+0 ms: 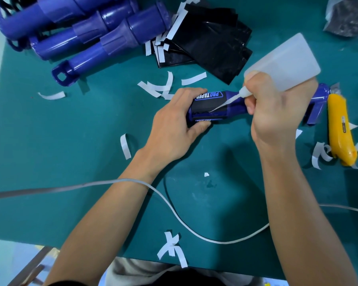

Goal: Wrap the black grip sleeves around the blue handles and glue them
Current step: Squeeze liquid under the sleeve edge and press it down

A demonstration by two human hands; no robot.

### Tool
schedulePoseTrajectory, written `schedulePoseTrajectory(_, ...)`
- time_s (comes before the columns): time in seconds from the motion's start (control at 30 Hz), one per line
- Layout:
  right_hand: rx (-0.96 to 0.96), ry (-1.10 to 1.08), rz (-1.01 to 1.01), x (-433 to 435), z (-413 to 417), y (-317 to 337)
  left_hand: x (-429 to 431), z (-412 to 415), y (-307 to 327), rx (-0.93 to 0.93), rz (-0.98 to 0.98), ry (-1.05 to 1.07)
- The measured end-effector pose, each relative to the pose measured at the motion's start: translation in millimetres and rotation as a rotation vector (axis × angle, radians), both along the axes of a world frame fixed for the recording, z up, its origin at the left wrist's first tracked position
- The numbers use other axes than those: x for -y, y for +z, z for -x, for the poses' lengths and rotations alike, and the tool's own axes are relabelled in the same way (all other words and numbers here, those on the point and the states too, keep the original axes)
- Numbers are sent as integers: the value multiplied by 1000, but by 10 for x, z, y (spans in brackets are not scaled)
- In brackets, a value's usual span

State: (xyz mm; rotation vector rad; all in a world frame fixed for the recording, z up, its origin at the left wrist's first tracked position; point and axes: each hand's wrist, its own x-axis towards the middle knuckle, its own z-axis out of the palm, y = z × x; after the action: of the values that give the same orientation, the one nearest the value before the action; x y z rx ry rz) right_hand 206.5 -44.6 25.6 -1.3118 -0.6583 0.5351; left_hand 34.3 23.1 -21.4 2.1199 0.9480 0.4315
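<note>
Nozzle of translucent white plastic bottle (283, 56), clamped in right hand (277, 114) grip, touches black printed sleeve (207, 103) on blue plastic handle (236, 108); left hand (172, 131) grip clamps its sleeved end.

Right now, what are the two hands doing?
Left hand: grips the blue handle over its black sleeve.
Right hand: holds the glue bottle.

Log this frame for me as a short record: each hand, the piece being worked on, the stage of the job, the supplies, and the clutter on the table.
left hand: grips one end of a blue handle, with the black sleeve wrapped round it
right hand: holds a glue bottle, nozzle tip at the sleeve's seam
stage: gluing a wrapped handle
supplies: pile of blue handles far left; stack of black sleeves beside it
clutter: white paper strips, yellow knife at right, white cable across the front
surface: green mat
</note>
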Motion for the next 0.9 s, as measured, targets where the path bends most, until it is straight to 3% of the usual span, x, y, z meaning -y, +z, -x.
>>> schedulePoseTrajectory(0.9, -21, -23, 24, 26, -84, 61, -9, 6, -17, -11, -11, -2)
